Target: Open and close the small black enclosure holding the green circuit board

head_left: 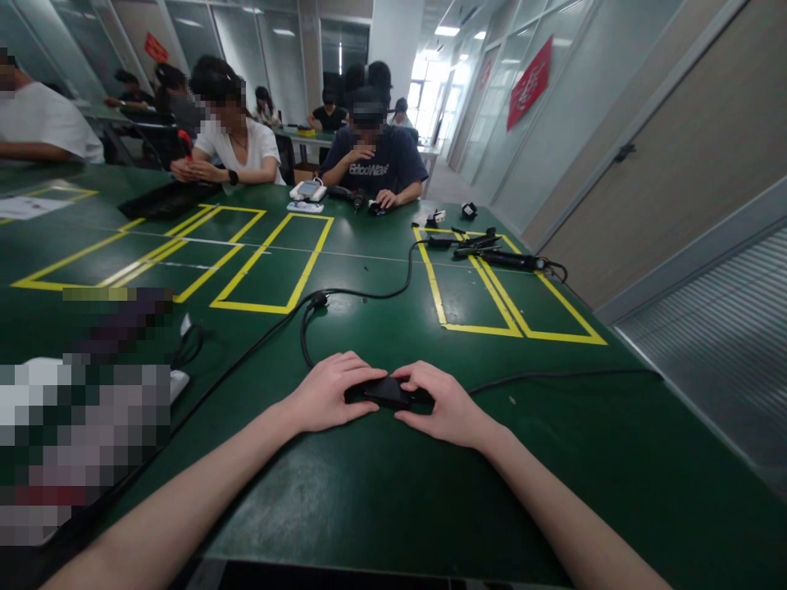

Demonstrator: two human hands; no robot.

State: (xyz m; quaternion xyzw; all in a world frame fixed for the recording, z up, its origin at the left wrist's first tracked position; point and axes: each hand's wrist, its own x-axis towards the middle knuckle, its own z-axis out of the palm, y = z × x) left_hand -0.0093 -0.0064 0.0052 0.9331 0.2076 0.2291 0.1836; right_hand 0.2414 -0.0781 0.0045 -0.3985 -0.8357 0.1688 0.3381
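A small flat black device (386, 392) lies on the green table (381, 483) in front of me. My left hand (329, 391) curls over its left end, fingers closed on it. My right hand (439, 401) grips its right end the same way. Both hands rest on the table top. A black cable (553, 376) runs off to the right from beside the device. Another black cable (306, 328) loops just beyond my left hand.
Yellow tape rectangles (270, 262) mark the table. Black tools and cables (492, 250) lie at the far right. Two people sit across the table, one near a white device (307, 191). A blurred-out area covers the left foreground. A wall runs along the right.
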